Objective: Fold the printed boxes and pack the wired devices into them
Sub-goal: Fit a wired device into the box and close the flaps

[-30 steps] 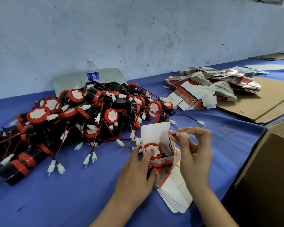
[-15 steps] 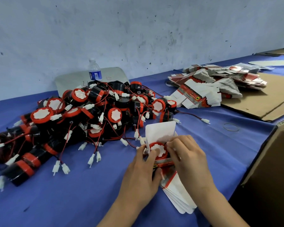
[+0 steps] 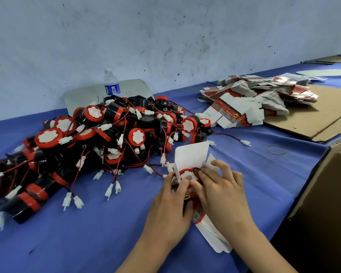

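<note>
Now the left hand (image 3: 168, 210) grips the small printed cardboard box (image 3: 191, 156), while the right hand's (image 3: 222, 196) curled fingers press the red-rimmed round wired device (image 3: 186, 174) inside.

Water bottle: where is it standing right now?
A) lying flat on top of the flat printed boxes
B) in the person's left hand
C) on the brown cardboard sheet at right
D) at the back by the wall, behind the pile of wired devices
D: the water bottle stands upright by the wall, directly behind the pile of wired devices, well away from both hands.
</note>
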`<move>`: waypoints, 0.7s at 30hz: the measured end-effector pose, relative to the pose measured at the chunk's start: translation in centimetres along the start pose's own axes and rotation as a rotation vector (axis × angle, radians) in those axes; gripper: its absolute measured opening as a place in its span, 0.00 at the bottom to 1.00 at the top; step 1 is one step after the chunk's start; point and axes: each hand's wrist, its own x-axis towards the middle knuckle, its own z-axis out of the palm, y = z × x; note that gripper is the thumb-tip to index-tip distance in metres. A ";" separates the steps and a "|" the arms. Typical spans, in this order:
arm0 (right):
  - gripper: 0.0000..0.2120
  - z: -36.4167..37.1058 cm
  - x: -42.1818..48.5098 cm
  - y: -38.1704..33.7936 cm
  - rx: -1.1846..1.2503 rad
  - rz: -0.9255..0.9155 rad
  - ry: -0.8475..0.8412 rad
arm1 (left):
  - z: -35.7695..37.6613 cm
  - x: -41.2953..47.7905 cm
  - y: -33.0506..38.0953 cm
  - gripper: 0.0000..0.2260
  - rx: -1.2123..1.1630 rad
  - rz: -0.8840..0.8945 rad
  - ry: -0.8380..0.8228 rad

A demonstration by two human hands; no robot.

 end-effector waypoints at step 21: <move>0.14 -0.3 3.0 1.3 0.033 0.163 -0.475 | -1.6 0.0 1.8 0.16 0.093 0.093 0.191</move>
